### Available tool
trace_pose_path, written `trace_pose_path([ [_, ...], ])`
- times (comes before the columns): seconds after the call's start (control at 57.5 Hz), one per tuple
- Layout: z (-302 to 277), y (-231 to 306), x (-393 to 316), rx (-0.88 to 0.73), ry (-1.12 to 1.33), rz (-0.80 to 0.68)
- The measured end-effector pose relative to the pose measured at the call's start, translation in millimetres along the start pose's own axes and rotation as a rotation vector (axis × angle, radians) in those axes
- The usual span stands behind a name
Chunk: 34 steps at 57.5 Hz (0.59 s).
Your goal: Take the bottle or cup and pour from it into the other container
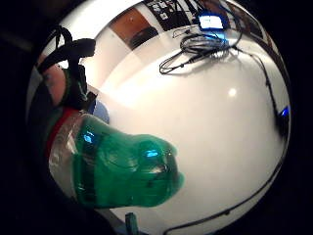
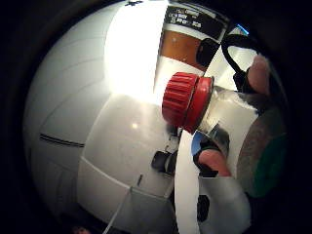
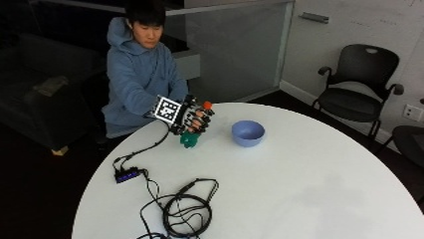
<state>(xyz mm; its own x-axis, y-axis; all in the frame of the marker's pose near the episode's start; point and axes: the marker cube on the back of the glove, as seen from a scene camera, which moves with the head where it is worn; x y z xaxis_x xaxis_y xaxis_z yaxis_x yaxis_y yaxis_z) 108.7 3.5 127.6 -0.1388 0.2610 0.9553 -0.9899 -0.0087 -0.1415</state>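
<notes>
Outside view: we see the gloved right hand (image 3: 192, 118) wrapped around a green bottle (image 3: 190, 139), lifted just off the white bench (image 3: 298, 189), blue bowl (image 3: 248, 133) at its 3 o'clock. Only the thumb-side palm view shows the red cap (image 2: 185, 101) closed; little-finger side shows the green base.

You are sitting behind the table (image 3: 318, 199), your right hand (image 3: 192, 118) gripping the bottle (image 3: 190, 139) above its near edge, cap (image 3: 207, 105) up and tilted toward the bowl (image 3: 248, 133). The bowl is resting on the table just beside the bottle. Cables (image 3: 185, 209) are lying on the table's opposite side, well apart from both.
</notes>
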Motion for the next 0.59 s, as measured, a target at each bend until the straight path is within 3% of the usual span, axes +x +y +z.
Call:
trace_pose_path([
  [0.209,22,-15,-47,-0.378,0.328,-0.093],
  [0.365,52,-31,-82,-0.544,0.728,-0.247],
  [0.592,100,-43,-112,-0.695,1.205,-0.342],
])
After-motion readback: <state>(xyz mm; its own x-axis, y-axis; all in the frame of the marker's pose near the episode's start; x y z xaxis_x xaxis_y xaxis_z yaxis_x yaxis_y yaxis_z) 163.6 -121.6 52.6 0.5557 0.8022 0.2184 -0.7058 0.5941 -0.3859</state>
